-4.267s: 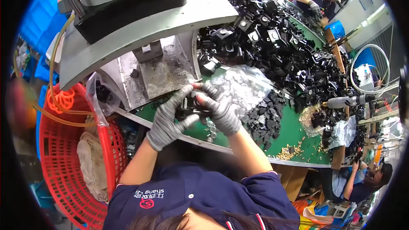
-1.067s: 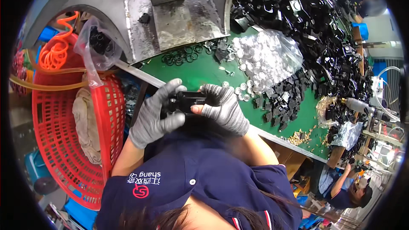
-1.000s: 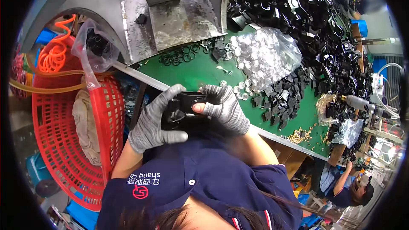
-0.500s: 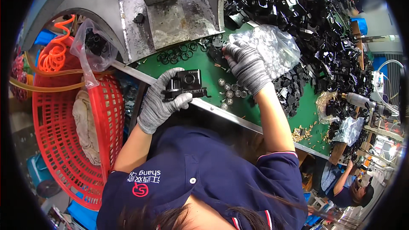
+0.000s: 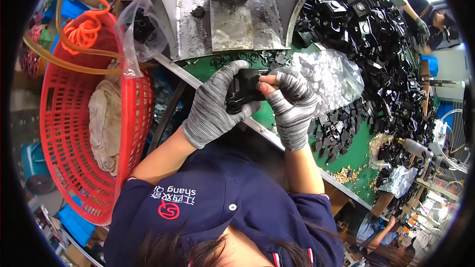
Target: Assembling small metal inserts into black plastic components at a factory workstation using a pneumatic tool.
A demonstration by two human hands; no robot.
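Observation:
A black plastic housing (image 5: 241, 85) sits in the grip of my left hand (image 5: 210, 106), its thumb below and its fingers along the far side. My right hand (image 5: 294, 109) meets it from the right, thumb and forefinger pinched together at its edge. Whatever lies between those fingertips is too small or too hidden to make out. Both hands wear grey knit gloves, with bare fingertips showing on the right. Black rings (image 5: 252, 59) lie on the green bench top just beyond the housing. A clear plastic bag of small round pieces (image 5: 334, 76) rests beyond my right hand.
A metal press (image 5: 232, 27) stands at the far edge. Black plastic parts (image 5: 366, 34) are heaped at the right, with brass screws (image 5: 347, 174) nearer. A red basket (image 5: 57, 143) holding a cloth (image 5: 105, 123) stands left. A power driver (image 5: 415, 148) and other people are farther right.
My right hand has come from the parts beyond the bench's middle to the housing's right edge. My left hand has turned the housing. The whole view has shifted.

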